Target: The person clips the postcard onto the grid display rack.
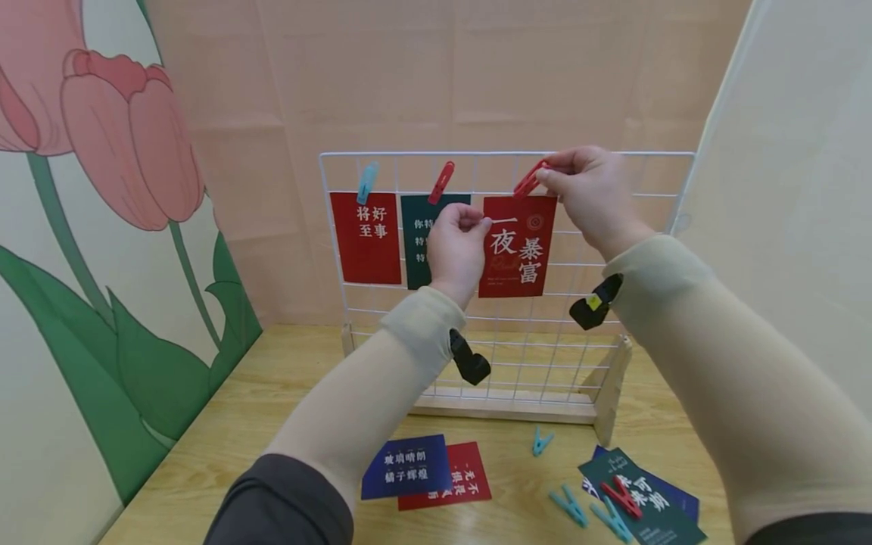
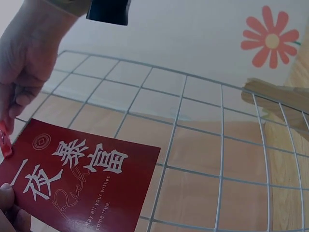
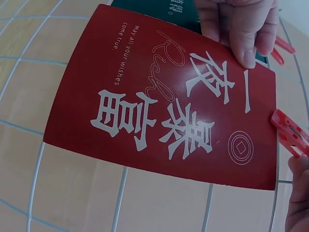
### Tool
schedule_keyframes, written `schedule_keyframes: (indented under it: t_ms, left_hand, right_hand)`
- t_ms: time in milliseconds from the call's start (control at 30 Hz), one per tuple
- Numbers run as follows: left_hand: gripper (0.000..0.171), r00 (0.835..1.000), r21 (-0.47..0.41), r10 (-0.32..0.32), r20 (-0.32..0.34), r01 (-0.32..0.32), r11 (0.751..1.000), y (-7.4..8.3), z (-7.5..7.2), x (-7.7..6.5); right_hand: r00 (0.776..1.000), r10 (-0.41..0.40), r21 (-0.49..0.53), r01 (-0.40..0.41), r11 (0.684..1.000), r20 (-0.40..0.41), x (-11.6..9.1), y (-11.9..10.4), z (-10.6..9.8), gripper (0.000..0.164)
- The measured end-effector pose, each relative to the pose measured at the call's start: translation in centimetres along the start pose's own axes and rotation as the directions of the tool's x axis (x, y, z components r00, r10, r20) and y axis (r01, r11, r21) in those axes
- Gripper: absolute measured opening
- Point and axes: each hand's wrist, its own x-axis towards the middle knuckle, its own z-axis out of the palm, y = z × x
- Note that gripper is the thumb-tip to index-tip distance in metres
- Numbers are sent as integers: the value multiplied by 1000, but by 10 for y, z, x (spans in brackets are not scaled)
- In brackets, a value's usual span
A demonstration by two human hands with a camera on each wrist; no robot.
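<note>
A red card [image 1: 512, 257] with white characters lies against the white wire grid rack [image 1: 586, 284]. My left hand [image 1: 458, 246] pinches this card at its left edge, thumb on the front. At the card's top edge my right hand [image 1: 591, 193] grips a red clothespin [image 1: 530, 180] between thumb and fingers. In the right wrist view the tip of the clothespin [image 3: 291, 130] meets the card's edge; whether it bites the wire cannot be told. Behind my left hand a dark green card [image 1: 415, 212] hangs from another red clothespin [image 1: 441, 182].
At the rack's left, a blue clothespin [image 1: 367, 183] holds another red card [image 1: 364, 250]. On the wooden table lie a navy card [image 1: 402, 454] over a red one, a loose blue clothespin [image 1: 541, 441], and, at right, a green card [image 1: 671, 499] with more clothespins.
</note>
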Motion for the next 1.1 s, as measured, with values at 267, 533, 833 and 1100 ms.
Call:
schedule_keyframes:
  t_ms: [267,533,833,1100]
  left_hand:
    - [11,1000,25,-9,-4,9,1000,2,1,-1]
    - [10,1000,8,-4,4,4,1000,-1,-1,-1]
    - [9,999,-23,-35,17,36,999,-1,-7,-8]
    - [10,998,-24,-58,35,59,998,1,-10,-15]
  right_hand:
    - [999,28,-55,-26,998,32,-1,0,2,39]
    - [997,43,-135,-33,990,67,-2,-3,2,47]
    - [994,78,-146,-67,987,71,-7,-6,5,49]
    - [996,67,-178,-55,983,66,-10,-8,7,50]
